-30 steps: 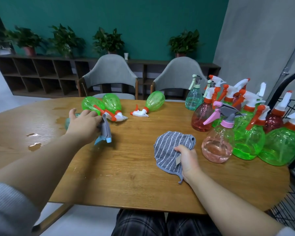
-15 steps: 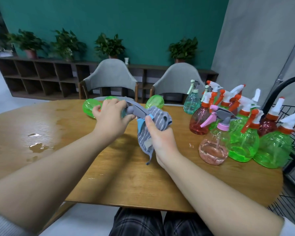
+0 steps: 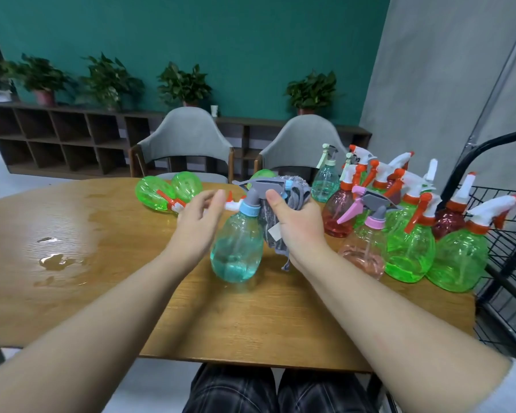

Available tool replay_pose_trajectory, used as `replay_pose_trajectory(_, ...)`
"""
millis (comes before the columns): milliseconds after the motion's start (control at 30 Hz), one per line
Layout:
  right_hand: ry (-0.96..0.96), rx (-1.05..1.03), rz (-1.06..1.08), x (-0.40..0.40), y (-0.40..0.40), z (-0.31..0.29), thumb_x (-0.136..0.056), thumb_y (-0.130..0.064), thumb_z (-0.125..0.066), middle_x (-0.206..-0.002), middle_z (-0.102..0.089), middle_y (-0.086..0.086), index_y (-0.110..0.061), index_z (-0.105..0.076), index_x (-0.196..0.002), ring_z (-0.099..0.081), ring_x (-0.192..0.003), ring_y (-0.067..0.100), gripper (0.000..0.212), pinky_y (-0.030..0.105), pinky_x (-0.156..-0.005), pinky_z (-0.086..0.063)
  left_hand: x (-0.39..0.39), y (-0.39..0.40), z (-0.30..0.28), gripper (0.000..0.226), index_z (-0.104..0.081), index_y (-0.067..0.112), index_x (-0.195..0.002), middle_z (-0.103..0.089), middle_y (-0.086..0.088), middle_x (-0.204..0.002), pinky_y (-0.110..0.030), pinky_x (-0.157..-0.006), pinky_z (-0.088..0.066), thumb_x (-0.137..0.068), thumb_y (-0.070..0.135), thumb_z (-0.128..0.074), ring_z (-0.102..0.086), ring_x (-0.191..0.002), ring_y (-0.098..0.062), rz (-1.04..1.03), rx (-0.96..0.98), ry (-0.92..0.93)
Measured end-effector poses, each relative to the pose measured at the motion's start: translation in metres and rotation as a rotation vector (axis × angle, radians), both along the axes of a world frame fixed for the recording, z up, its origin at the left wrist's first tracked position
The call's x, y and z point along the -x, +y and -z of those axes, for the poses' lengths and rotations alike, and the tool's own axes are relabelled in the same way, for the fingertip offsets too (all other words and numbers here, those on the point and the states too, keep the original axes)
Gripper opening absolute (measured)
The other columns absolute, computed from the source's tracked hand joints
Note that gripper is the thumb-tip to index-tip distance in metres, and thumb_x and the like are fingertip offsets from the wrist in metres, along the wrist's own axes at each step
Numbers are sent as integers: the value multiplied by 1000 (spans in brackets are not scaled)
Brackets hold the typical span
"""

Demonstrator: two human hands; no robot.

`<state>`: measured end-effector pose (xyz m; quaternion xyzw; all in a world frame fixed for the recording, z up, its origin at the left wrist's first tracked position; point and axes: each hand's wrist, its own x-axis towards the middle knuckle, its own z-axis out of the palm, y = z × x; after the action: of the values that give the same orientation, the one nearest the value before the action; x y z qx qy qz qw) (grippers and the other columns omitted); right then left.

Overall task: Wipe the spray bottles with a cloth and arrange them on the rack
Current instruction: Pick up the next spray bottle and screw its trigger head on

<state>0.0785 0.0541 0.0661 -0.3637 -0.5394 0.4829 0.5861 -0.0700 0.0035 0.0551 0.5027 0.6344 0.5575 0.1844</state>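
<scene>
At centre frame we find a teal spray bottle [image 3: 237, 248] upright, its base at or just above the table [image 3: 108, 293]; we cannot tell which. The right hand [image 3: 295, 225] is clamped around a grey striped cloth [image 3: 292, 198] bunched against the bottle's neck and grey trigger head, thumb on the near side; we judge this grip serves to wipe the head while steadying the bottle. The left hand [image 3: 201, 223] sits beside the bottle's left shoulder with fingers relaxed and apart, gripping nothing, apparently placed to brace or turn the body. At right of frame stands a cluster of upright bottles [image 3: 408, 234], close to the black wire rack [image 3: 507, 234] at the right edge. Green bottles [image 3: 161, 192] lie on their sides at upper centre. Water puddles [image 3: 52, 259] mark the table at left.
</scene>
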Motion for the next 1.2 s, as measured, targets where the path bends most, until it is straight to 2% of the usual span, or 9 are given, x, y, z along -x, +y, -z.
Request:
replay_pose_trajectory(233, 51, 86, 38, -17, 2, -13, -84, -30, -72, -85, -66, -1, -20, -56, -86, -66, -77, 15, 19, 35, -78, -55, -19, -28, 44, 72, -54, 27, -130, -63, -5, -125, -39, -69, -57, -89, 74, -19, -66, -108, -31, 272, 257, -795)
replay_pose_trajectory(433, 14, 214, 138, -17, 0, -10, -84, -45, -68, -91, -62, 5, -13, -51, -90, -65, -89, 26, 36, 42, -83, -55, -39, -33, 65, 76, -58, 15, -130, -68, -20, -120, -30, -57, -61, -81, 72, -40, -70, -85, -32, 468, 238, -1241)
replay_pose_trajectory(600, 269, 452, 74, -14, -4, 2, -77, -68, -59, -104, -68, 9, -11, -56, -111, -67, -92, 26, 67, 47, -89, -53, -54, -30, 75, 76, -61, 9, -122, -71, -20, -110, -29, -55, -61, -79, 69, -43, -70, -86, -32, 437, 169, -1359)
replay_pose_trajectory(733, 529, 558, 1, -14, -15, 17, -91, -45, -58, -87, -74, 10, -9, -63, -110, -72, -80, 27, 40, 44, -77, -57, -60, -26, 79, 73, -61, 14, -120, -73, -13, -109, -32, -61, -62, -72, 67, -44, -73, -90, -26, 390, 48, -1410)
replay_pose_trajectory(833, 506, 579, 96, -10, -31, 31, -91, -39, -60, -78, -66, 9, -4, -61, -100, -65, -71, 26, 36, 40, -75, -55, -61, -24, 82, 74, -59, 15, -126, -72, -12, -114, -31, -62, -60, -73, 66, -46, -72, -97, -22, 360, -3, -1433)
replay_pose_trajectory(933, 254, 387, 265, -8, -49, 38, -94, -33, -58, -81, -62, 2, -10, -60, -90, -60, -76, 18, 24, 29, -68, -46, -62, -25, 84, 73, -56, 15, -131, -71, -13, -117, -31, -64, -60, -76, 62, -49, -71, -100, -22, 367, -27, -1415)
replay_pose_trajectory(1033, 15, 52, 190, -2, -64, 53, -92, -42, -57, -110, -67, 1, -15, -63, -115, -62, -107, 15, 36, 32, -92, -47, -63, -24, 87, 74, -48, 13, -140, -65, -14, -128, -35, -70, -60, -81, 58, -50, -67, -110, -26, 378, -35, -1371)
replay_pose_trajectory(1133, -285, -392, 99, 1, -64, 67, -88, -31, -48, -147, -42, -13, -46, -42, -135, -34, -138, 5, 50, 32, -114, -27, -63, -23, 91, 82, -37, 14, -147, -57, -16, -138, -37, -76, -59, -82, 57, -61, -60, -122, -28, 392, -62, -1354)
replay_pose_trajectory(1200, -412, -511, 58, -2, -57, 63, -80, -13, -47, -154, -25, -23, -45, -33, -140, -15, -145, 1, 69, 29, -115, -15, -63, -24, 92, 86, -37, 16, -148, -55, -15, -140, -37, -78, -58, -77, 57, -64, -57, -126, -28, 438, -67, -1325)
